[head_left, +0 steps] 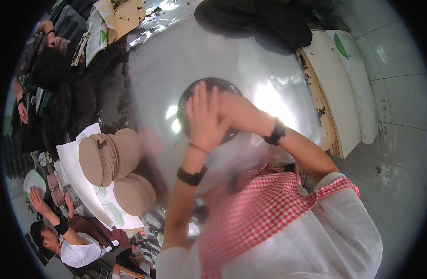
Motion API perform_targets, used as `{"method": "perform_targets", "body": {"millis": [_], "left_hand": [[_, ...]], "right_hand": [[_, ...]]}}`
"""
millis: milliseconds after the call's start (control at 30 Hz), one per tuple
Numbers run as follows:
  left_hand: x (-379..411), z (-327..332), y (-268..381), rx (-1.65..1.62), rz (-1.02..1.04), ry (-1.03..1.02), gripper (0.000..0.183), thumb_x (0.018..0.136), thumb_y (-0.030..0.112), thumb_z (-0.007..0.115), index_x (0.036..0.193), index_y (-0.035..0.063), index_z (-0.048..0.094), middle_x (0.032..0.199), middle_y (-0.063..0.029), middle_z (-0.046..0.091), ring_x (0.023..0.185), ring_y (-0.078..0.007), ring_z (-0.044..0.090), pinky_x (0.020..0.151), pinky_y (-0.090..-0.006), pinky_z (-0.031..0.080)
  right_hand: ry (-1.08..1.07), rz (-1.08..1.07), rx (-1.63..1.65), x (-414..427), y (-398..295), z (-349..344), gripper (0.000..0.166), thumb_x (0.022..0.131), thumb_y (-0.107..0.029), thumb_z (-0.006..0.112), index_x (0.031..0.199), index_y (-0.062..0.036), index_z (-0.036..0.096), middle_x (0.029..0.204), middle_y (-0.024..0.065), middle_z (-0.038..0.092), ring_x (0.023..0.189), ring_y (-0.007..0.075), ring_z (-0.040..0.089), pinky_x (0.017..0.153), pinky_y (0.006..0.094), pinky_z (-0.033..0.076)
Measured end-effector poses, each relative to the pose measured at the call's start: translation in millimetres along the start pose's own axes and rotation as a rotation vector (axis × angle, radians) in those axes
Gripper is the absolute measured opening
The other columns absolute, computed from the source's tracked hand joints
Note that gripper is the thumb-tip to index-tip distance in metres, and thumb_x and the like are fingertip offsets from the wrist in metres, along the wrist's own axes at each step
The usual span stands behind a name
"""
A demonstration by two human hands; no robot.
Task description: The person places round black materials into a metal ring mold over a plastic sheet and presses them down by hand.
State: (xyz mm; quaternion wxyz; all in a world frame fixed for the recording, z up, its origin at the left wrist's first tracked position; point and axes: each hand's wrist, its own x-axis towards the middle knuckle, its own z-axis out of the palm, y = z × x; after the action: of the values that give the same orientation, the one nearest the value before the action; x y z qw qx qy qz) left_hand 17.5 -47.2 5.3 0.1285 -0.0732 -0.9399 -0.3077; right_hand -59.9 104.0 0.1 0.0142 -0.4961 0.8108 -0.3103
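A round dark cake (pixel 186 99) under glossy clear plastic film lies on the shiny grey work surface before me. My left hand (pixel 205 115) rests flat on top of it, fingers extended and slightly apart. From the other side my right hand (pixel 239 111) reaches over the cake. Motion blurs it, and its fingers are partly hidden behind my left hand, so their grip is unclear. Dark bands circle both of my wrists.
Stacks of brown round discs (pixel 135 194) stand at left on printed white sheets (pixel 67 157). Dark fibrous cakes (pixel 251 19) are piled at the far edge. Flat white printed packaging (pixel 333 94) lines the right side. Co-workers, one a person in a cap (pixel 75 249), are at left.
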Motion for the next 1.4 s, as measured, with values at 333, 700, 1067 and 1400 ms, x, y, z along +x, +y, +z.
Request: {"method": "perform_targets", "body": {"millis": [333,700,1067,1400], "left_hand": [[5,22,3,0.388,-0.019,-0.115,0.049,0.095,0.023,0.053,0.141,0.0050,0.052,0.152,-0.0217,0.041,0.139,-0.0367,0.040,0.107,-0.0485,0.031],[3,19,15,0.523,-0.068,-0.224,0.049,0.102,0.025,0.038,0.144,0.0028,0.049,0.152,-0.0205,0.042,0.141,-0.0348,0.039,0.110,-0.0458,0.026],[7,48,26,0.602,-0.246,-0.208,0.056,0.102,0.027,0.039,0.151,-0.0008,0.035,0.151,-0.0188,0.042,0.139,-0.0330,0.039,0.110,-0.0466,0.024],[8,41,23,0.293,-0.243,0.009,0.081,0.090,0.029,0.065,0.150,-0.0076,0.025,0.145,-0.0220,0.047,0.134,-0.0372,0.043,0.111,-0.0505,0.029]], "right_hand": [[0.011,-0.051,-0.110,-71,-9,-55,0.020,0.084,-0.023,0.069,0.094,-0.0070,0.062,0.100,0.0086,0.062,0.100,0.0272,0.059,0.096,0.0441,0.045],[0.069,0.976,-1.072,-187,362,-233,0.036,0.080,-0.031,0.073,0.101,-0.0044,0.058,0.090,0.0231,0.065,0.087,0.0382,0.065,0.068,0.0440,0.053],[0.182,0.985,-0.680,-209,373,-277,0.023,0.092,-0.026,0.062,0.107,-0.0080,0.064,0.097,0.0174,0.068,0.093,0.0377,0.065,0.079,0.0469,0.051],[0.774,0.754,-0.808,-143,136,-385,0.025,0.102,-0.023,0.056,0.104,0.0016,0.058,0.090,0.0149,0.066,0.078,0.0283,0.069,0.070,0.0372,0.055]]}}
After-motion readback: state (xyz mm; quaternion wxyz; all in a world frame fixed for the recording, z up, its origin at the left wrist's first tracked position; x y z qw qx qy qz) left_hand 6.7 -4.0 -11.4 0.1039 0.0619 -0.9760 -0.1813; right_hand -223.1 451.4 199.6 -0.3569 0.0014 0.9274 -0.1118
